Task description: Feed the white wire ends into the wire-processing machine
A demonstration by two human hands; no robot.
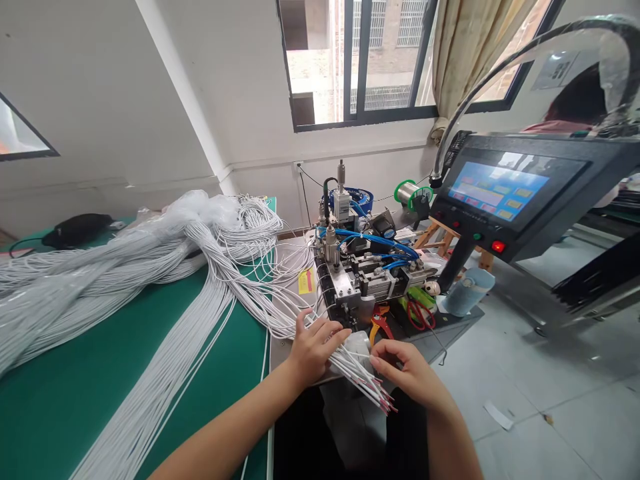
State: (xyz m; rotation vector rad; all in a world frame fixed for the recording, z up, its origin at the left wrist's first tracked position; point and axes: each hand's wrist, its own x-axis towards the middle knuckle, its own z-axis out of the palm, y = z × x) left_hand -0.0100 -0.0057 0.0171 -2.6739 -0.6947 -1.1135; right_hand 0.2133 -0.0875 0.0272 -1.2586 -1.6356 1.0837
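Note:
A bundle of thin white cables (pixel 280 310) runs from the green table across to the machine's front edge, its pinkish-red ends (pixel 384 400) hanging over my lap. My left hand (pixel 315 348) lies across this bundle near those ends, palm down, with its fingers bent over the cables; its grip underneath is partly hidden. To the right, my right hand (pixel 413 373) pinches the end of a single white cable between thumb and fingertips. Just ahead of both hands stands a small bench machine (pixel 360 267) with metal cylinders and blue air hoses.
More cable bundles, partly in clear plastic, cover the green table (pixel 95 407) at left. Orange-handled cutters (pixel 381 325) and red-handled scissors (pixel 420 315) lie by the machine. A control screen (pixel 500 187) rises at right, near a green wire spool (pixel 407 193). Another person (pixel 580 100) sits behind it.

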